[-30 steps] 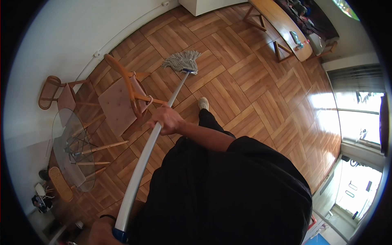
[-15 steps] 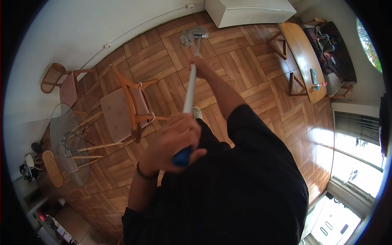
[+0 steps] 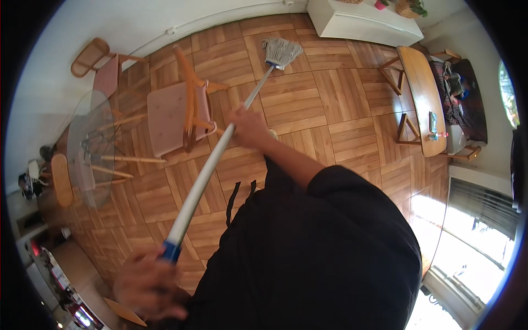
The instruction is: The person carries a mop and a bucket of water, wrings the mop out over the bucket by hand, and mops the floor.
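Note:
A mop (image 3: 201, 187) with a long pale handle slants across the view, from its blue grip end at the lower left to its head at the far middle. Its grey string head (image 3: 282, 52) lies fanned out on the wooden floor, strands pointing away from me. My left hand (image 3: 148, 285), blurred by motion, is closed around the blue end. Further down the pole, my right hand (image 3: 250, 127) wraps round it, arm stretched forward.
A pink-cushioned wooden chair (image 3: 168, 118) stands left of the pole, beside a round glass table (image 3: 91, 148). Another chair (image 3: 104, 77) is by the left wall. A white cabinet (image 3: 363, 25) is beyond the mop head; a wooden table (image 3: 421, 93) and a bench are at right.
My left hand has drawn back to the lower left with the handle's end. The right hand has shifted left and nearer, and the mop head's strands now fan out away from me.

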A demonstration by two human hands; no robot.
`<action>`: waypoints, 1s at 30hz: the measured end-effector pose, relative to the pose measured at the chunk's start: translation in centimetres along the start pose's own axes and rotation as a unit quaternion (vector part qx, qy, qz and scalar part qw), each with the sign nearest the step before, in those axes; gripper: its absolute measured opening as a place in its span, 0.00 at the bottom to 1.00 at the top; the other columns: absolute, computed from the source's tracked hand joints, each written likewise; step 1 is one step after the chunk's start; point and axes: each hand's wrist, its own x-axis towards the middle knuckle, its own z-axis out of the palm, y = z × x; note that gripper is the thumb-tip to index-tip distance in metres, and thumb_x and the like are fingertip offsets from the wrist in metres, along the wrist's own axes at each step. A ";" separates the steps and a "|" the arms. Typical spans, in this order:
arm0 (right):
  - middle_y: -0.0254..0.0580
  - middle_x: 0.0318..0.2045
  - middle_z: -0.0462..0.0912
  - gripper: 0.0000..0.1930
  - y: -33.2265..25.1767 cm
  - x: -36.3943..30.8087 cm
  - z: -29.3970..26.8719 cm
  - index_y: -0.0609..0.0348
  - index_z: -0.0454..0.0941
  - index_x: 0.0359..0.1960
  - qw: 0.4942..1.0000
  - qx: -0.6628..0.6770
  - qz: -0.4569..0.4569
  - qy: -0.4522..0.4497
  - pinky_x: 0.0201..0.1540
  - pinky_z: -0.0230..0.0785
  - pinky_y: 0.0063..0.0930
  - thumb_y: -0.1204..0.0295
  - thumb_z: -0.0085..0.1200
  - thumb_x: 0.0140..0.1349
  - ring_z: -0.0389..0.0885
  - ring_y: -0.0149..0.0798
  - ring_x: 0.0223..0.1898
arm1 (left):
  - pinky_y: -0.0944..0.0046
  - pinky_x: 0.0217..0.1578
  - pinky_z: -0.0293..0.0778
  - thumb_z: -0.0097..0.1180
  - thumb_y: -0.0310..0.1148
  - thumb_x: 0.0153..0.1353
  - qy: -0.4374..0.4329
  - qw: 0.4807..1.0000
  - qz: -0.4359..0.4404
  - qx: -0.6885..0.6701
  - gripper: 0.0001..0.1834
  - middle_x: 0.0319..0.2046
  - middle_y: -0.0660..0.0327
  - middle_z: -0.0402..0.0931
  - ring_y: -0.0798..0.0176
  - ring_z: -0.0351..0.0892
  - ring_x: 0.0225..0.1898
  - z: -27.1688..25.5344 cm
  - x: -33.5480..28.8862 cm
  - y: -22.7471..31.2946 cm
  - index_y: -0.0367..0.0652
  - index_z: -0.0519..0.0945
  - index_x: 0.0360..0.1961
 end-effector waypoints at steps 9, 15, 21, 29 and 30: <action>0.43 0.17 0.77 0.06 -16.3 -13.3 2.5 0.51 0.77 0.19 0.885 0.149 -0.275 -0.346 0.30 0.70 0.44 0.65 0.57 0.42 0.78 0.50 0.25 | 0.73 0.19 0.62 0.67 0.42 0.48 0.299 0.903 0.305 -0.044 0.15 0.13 0.73 0.71 0.79 0.70 0.16 6.3 -7.5 10.1 0.55 0.72 0.17; 0.40 0.18 0.78 0.05 -9.7 -9.6 5.4 0.47 0.79 0.21 0.903 0.159 -0.306 -0.255 0.28 0.70 0.43 0.66 0.59 0.40 0.78 0.49 0.26 | 0.75 0.17 0.59 0.66 0.41 0.50 0.295 0.876 0.367 -0.098 0.15 0.13 0.73 0.71 0.80 0.69 0.15 5.7 -3.6 5.7 0.55 0.72 0.16; 0.33 0.28 0.80 0.11 4.2 1.9 2.4 0.44 0.80 0.26 0.962 0.106 -0.240 -0.081 0.38 0.72 0.37 0.66 0.64 0.37 0.79 0.43 0.35 | 0.54 0.38 0.71 0.68 0.44 0.47 0.254 0.901 0.316 -0.152 0.18 0.20 0.67 0.75 0.63 0.76 0.28 7.0 -1.2 -4.7 0.47 0.72 0.15; 0.38 0.36 0.78 0.09 17.0 15.6 -0.3 0.46 0.77 0.32 0.997 -0.081 -0.020 0.009 0.42 0.71 0.39 0.63 0.59 0.49 0.77 0.46 0.42 | 0.48 0.58 0.61 0.59 0.29 0.56 0.485 0.858 -0.027 -0.166 0.11 0.29 0.60 0.70 0.58 0.74 0.39 9.5 14.9 -18.6 0.41 0.67 0.27; 0.39 0.35 0.78 0.10 17.1 15.4 0.4 0.47 0.77 0.32 0.999 -0.021 -0.021 0.021 0.40 0.71 0.37 0.64 0.60 0.48 0.77 0.46 0.41 | 0.48 0.60 0.59 0.58 0.27 0.57 0.497 0.851 -0.018 -0.170 0.09 0.30 0.60 0.70 0.58 0.74 0.40 10.0 14.6 -18.9 0.41 0.68 0.29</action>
